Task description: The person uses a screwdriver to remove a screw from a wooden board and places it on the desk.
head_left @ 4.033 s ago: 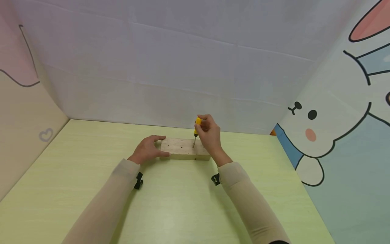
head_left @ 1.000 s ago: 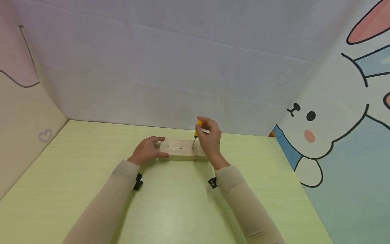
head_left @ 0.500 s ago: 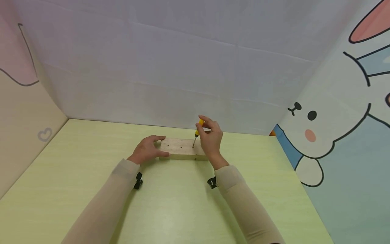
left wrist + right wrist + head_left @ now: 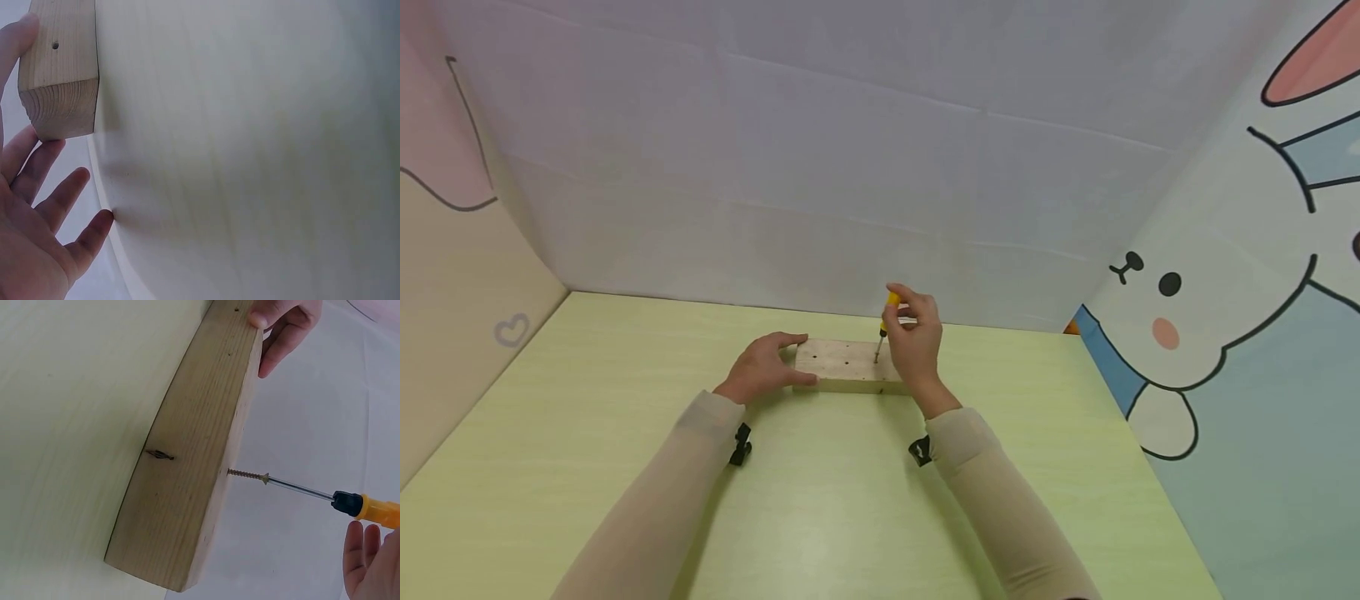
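Note:
A pale wooden block with several small holes in its top face lies on the table. My left hand grips its left end, thumb on the near side and fingers at the far side. In the left wrist view two fingertips touch the block's end, while the others spread beside it. My right hand holds a yellow-and-black screwdriver by its handle, thumb and fingers round it. The screwdriver's tip meets the head of a brass-coloured screw, which stands partly out of the block's top face.
The light green-yellow table runs up to a pale fabric wall close behind the block. A side panel with a cartoon rabbit borders the right, and a pink-and-cream panel the left. A dark knot marks the block's near side.
My right hand has shifted slightly and its wrist has turned a little while holding the screwdriver; the handle's tilt varies slightly. My left hand and the block have stayed in place.

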### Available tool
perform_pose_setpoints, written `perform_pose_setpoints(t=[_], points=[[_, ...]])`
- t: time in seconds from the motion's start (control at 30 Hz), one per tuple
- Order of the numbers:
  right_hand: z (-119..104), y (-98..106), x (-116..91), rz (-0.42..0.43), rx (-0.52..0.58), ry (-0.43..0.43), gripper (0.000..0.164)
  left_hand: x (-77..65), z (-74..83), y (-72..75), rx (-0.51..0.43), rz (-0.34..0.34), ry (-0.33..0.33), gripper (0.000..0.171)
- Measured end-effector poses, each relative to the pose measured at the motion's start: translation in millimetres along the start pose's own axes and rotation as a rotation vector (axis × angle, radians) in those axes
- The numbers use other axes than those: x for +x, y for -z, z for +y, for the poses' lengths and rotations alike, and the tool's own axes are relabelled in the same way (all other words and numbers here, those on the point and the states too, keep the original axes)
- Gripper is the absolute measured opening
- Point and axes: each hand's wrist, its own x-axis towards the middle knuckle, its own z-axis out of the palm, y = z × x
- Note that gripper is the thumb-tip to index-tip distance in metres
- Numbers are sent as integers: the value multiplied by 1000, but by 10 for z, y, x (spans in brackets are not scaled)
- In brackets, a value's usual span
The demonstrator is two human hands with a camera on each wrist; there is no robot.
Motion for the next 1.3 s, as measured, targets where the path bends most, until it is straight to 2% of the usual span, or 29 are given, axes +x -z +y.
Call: perform_pose_setpoints(t=[0.17,0.4,0.47,0.9,1.1,1.3], points=[[-27,-19,-31,8,27,-12,27,-7,-13,-14,4,5,-7,83],[-354,56,-85,42,22,34,26,-6,-6,-16,8,2,-7,83],[-374,63,-87,45,21,36,26,-6,-1,-14,8,0,-6,82],[-372,74,-83,25,15,34,34,-34,28,-3,16,-3,6,84],[-356,74,-90,34,19,68,39,-19,22,-11,17,2,4,84],[-313,88,-87,29,44,118,33,-14,20,-14,17,1,3,84]])
